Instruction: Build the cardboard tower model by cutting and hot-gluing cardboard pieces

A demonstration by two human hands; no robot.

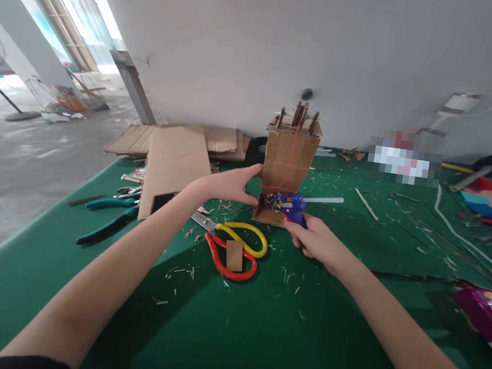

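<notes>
My right hand grips a blue glue gun by its handle. A clear glue stick sticks out of the gun's back, and its nozzle points left into the foot of an upright cardboard structure. Notched cardboard posts and a thin rod top the structure, and a red string hangs down its front. My left hand holds the structure's left side, thumb at the base, fingertips partly hidden behind the edge. Close below lie scissors with one yellow and one red handle, a small cardboard piece resting on them.
Flat cardboard sheets lie at the left, beside teal-handled pliers. Scraps litter the green tabletop. A magenta tool sits at the right edge, near a white cord. A grey wall stands behind the table.
</notes>
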